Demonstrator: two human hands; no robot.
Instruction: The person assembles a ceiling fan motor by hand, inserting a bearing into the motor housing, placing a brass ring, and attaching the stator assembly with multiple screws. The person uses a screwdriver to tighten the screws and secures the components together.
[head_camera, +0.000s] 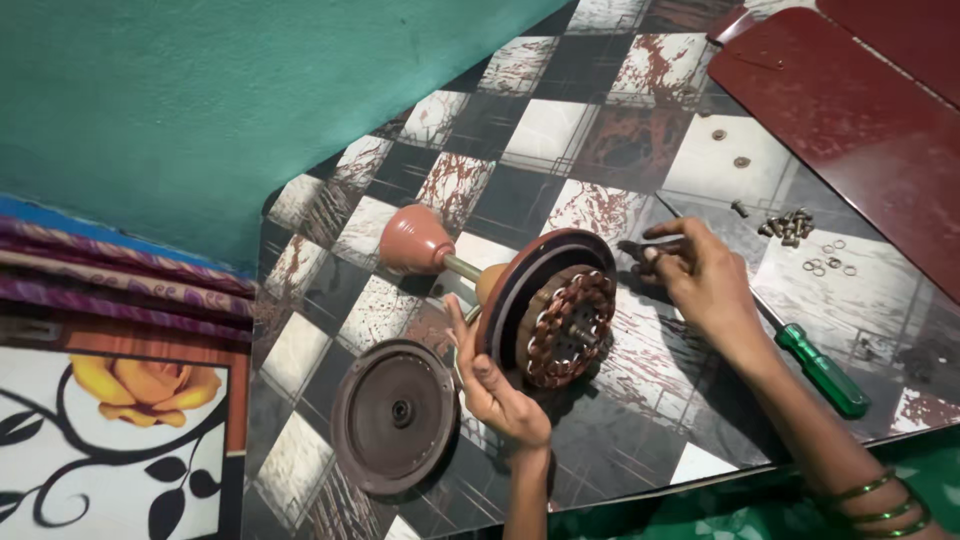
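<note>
My left hand (495, 385) grips the rim of an opened brown fan motor (550, 305), holding it on edge so its copper windings face me. A rod with a pinkish-brown cup (412, 240) sticks out behind the motor. My right hand (700, 275) rests just right of the motor on the tiled floor, fingers pinched around a small dark tool or part; what it is stays unclear. The motor's round brown cover (392, 415) lies flat on the floor beside my left wrist.
A green-handled screwdriver (815, 365) lies by my right forearm. Several screws (787, 226) and washers (828, 266) are scattered beyond it. Dark red fan blades (850, 110) lie at the upper right. A teal wall (200, 100) and patterned cloth (120, 280) border the left.
</note>
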